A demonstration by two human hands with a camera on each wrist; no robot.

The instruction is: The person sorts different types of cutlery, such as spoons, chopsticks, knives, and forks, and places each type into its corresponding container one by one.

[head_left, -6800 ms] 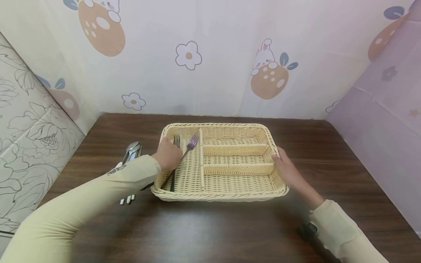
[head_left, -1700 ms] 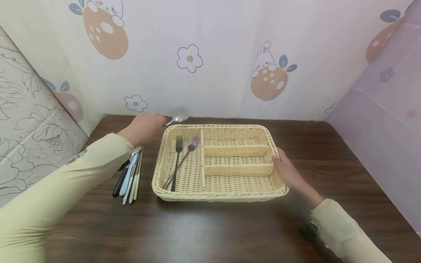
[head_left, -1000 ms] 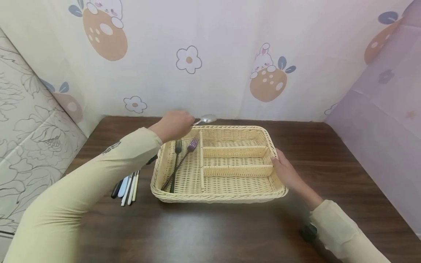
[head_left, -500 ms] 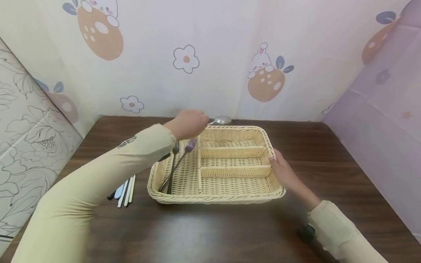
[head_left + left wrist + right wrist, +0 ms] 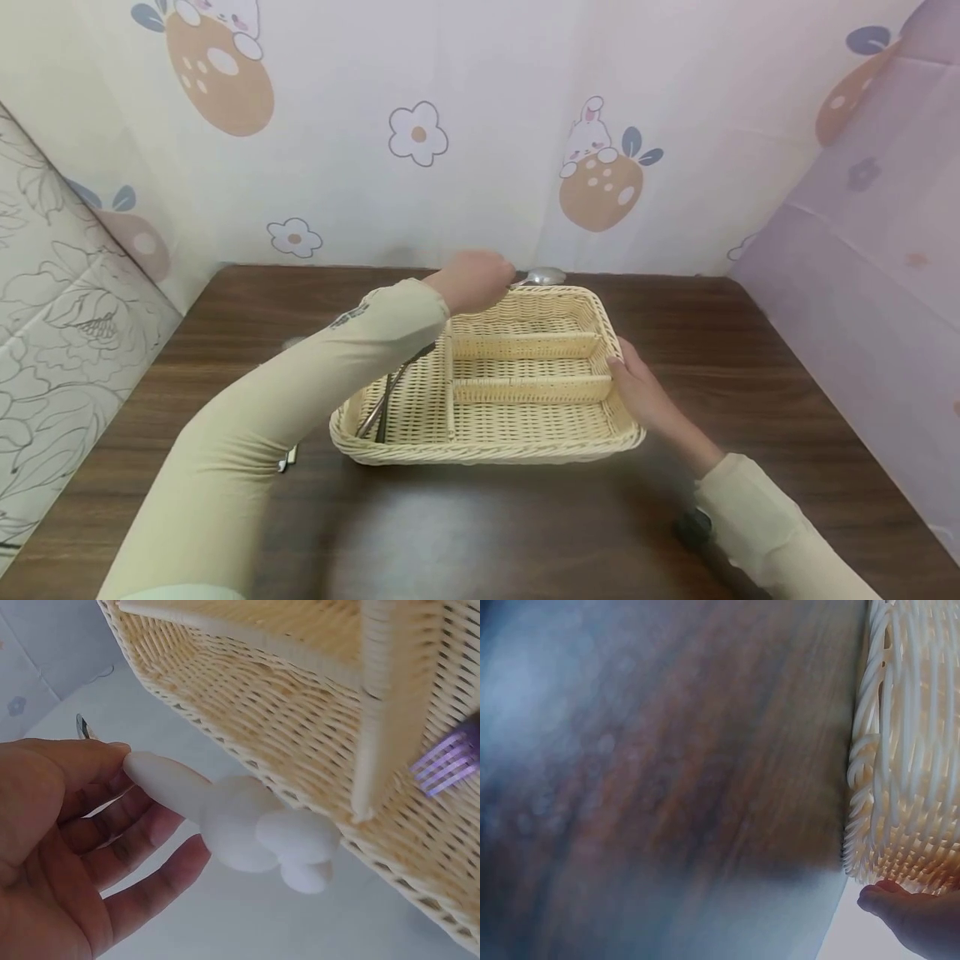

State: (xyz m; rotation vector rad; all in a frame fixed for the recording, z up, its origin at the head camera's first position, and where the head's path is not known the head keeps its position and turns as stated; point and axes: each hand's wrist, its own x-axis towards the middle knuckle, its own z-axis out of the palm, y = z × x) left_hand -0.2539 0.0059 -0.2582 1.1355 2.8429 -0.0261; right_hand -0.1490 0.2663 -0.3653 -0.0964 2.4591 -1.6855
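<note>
My left hand (image 5: 476, 279) pinches a spoon (image 5: 547, 276) above the back rim of a divided wicker basket (image 5: 487, 455). In the left wrist view, the spoon's white handle (image 5: 169, 784) ends in a rounded, lobed figure. The bowl points right, past the basket's back edge. In the left compartment lie two crossed forks; a purple fork (image 5: 448, 761) shows its tines in the left wrist view, while my left sleeve hides their heads in the head view. My right hand (image 5: 641, 390) grips the basket's right side, thumb over the rim. The three right compartments hold nothing.
Left of the basket, more cutlery (image 5: 288, 458) lies on the dark wood table (image 5: 480, 533), mostly covered by my left sleeve. A patterned cloth wall (image 5: 487, 183) stands right behind the table's back edge.
My left hand let go of the forks in the left compartment, took the spoon from the cutlery pile, and carried it rightward along the back rim. My right hand stays on the basket.
</note>
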